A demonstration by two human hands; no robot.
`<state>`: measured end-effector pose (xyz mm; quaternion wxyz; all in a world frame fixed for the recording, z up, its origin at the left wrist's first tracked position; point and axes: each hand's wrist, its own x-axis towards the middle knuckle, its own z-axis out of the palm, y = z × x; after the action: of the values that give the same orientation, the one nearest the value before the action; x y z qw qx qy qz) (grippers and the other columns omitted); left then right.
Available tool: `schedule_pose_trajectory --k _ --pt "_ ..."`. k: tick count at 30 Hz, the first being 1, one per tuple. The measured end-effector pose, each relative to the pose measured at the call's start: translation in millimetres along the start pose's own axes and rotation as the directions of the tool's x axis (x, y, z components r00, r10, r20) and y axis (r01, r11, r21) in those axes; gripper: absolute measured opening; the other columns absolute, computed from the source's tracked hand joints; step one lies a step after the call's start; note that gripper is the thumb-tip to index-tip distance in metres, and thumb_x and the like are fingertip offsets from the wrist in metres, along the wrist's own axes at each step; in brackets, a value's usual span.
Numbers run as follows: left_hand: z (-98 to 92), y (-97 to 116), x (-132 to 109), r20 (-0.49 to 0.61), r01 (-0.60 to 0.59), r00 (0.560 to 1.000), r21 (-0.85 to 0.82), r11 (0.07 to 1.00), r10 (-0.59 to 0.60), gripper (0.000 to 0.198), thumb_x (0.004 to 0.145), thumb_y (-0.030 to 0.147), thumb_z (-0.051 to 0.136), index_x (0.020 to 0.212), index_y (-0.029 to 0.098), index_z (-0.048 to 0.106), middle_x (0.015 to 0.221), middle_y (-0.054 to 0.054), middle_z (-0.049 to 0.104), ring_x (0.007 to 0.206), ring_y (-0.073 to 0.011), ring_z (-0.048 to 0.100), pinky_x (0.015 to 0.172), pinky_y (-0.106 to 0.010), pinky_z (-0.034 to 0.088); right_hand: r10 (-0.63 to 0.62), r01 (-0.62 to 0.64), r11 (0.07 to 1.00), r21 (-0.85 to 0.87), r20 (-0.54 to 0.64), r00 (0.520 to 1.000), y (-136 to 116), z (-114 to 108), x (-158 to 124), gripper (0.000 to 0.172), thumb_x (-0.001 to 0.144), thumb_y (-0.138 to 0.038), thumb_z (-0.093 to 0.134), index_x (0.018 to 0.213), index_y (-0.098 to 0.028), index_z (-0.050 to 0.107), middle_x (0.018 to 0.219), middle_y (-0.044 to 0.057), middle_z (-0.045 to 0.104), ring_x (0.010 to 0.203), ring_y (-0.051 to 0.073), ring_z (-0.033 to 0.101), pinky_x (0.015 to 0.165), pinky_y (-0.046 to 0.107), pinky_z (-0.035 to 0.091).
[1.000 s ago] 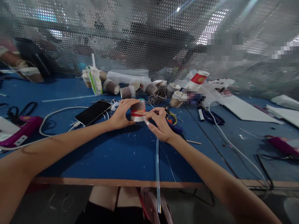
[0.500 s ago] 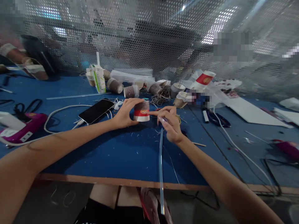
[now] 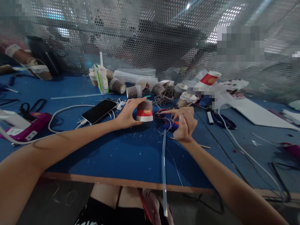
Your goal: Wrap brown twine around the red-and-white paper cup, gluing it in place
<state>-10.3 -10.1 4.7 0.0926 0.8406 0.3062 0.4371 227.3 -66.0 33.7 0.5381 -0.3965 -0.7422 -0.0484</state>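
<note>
Currently in hand: a paper cup (image 3: 144, 112), red and white, its upper half wound with brown cord. Judged from the winding, a wrapping step is under way.
Cup position: middle of the scene, just right of the phone (image 3: 99, 111), seemingly mouth down. Whether it rests on the blue table (image 3: 112, 156) or is raised slightly cannot be told.
Left hand (image 3: 127, 115): closed on the cup, with the thumb at its near side and the forefinger laid over its top.
Right hand (image 3: 185, 124): clenched in a pinch, apart from the cup on its right. A thin strand seems to be held, but it is too fine to confirm.
Clear tube (image 3: 164, 162): laid from beside the right hand across the near table edge. Whether it is gripped cannot be told.
Far row: wound cups (image 3: 134, 92), a cord tangle (image 3: 164, 95), a milk carton (image 3: 101, 79) and a bare red cup (image 3: 209, 78).
Right of the hands: scissors (image 3: 221, 121).
Left edge: a pink tool (image 3: 25, 128).
Stage, judged: about half of the cup wall is covered, and the lower red and white band is bare.
Next move, judged: the strand is to be held taut by the right hand while the cup is turned by the left, each turn laid touching the one above.
</note>
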Motion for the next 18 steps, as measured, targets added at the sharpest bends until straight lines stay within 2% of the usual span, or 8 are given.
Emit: schedule_pose_trajectory --k 2,4,6,7,11,15,18 --pt "0.8 -1 1 0.012 0.004 1.0 -0.007 1.0 -0.004 0.092 0.064 0.034 0.085 0.143 0.021 0.038 0.144 -0.013 0.056 0.131 -0.0331 0.053 0.11 -0.051 0.039 -0.123 0.12 0.992 0.029 0.179 0.976 -5 0 1 0.04 0.095 -0.044 0.033 0.08 -0.027 0.065 0.083 0.006 0.072 0.091 0.03 0.054 0.087 0.053 0.041" --pt "1.7 -1 2 0.017 -0.006 1.0 -0.013 1.0 0.006 0.095 0.064 0.04 0.086 0.144 0.021 0.038 0.143 -0.014 0.056 0.13 -0.0332 0.053 0.109 -0.051 0.039 -0.217 0.217 0.975 0.043 0.369 0.904 -9 2 3 0.031 0.093 -0.043 0.039 0.087 -0.028 0.065 0.089 0.004 0.073 0.097 0.03 0.053 0.088 0.053 0.038" --pt "2.7 -2 2 0.009 -0.033 0.999 -0.016 0.999 0.033 0.096 0.065 0.045 0.086 0.144 0.02 0.038 0.143 -0.015 0.057 0.129 -0.033 0.053 0.109 -0.05 0.039 -0.235 0.254 0.967 0.027 0.482 0.844 -12 5 4 0.028 0.091 -0.042 0.042 0.1 -0.029 0.065 0.088 0.004 0.071 0.102 0.032 0.051 0.087 0.052 0.036" --pt "3.4 -3 2 0.002 -0.047 0.999 -0.015 0.999 0.047 0.095 0.066 0.046 0.085 0.144 0.02 0.038 0.143 -0.016 0.056 0.129 -0.0328 0.053 0.109 -0.05 0.039 -0.225 0.257 0.966 0.008 0.511 0.829 -13 7 4 0.031 0.091 -0.042 0.042 0.108 -0.029 0.064 0.088 0.004 0.071 0.104 0.032 0.05 0.087 0.051 0.035" --pt "6.2 -2 1 -0.023 -0.036 0.999 0.01 0.999 0.037 0.093 0.067 0.048 0.084 0.144 0.021 0.04 0.145 -0.015 0.055 0.126 -0.0329 0.054 0.106 -0.05 0.039 -0.174 0.277 0.955 -0.105 0.558 0.811 -18 12 3 0.043 0.092 -0.042 0.039 0.125 -0.023 0.06 0.087 0.006 0.069 0.109 0.034 0.047 0.088 0.049 0.033" --pt "7.6 1 -2 -0.028 0.016 1.0 0.051 0.999 -0.014 0.088 0.067 0.039 0.083 0.143 0.023 0.042 0.142 -0.013 0.058 0.122 -0.0327 0.053 0.105 -0.051 0.039 -0.14 0.282 0.938 -0.201 0.525 0.839 -24 11 4 0.043 0.093 -0.039 0.039 0.125 -0.021 0.061 0.088 0.006 0.072 0.108 0.033 0.048 0.088 0.048 0.033" --pt "7.1 1 -2 0.001 0.002 1.0 0.064 0.998 -0.002 0.088 0.067 0.034 0.083 0.144 0.024 0.041 0.141 -0.013 0.058 0.124 -0.0334 0.051 0.106 -0.053 0.037 -0.208 0.314 0.937 -0.154 0.476 0.855 -20 7 4 0.041 0.092 -0.036 0.04 0.124 -0.026 0.065 0.084 0.005 0.072 0.102 0.031 0.051 0.087 0.049 0.035"
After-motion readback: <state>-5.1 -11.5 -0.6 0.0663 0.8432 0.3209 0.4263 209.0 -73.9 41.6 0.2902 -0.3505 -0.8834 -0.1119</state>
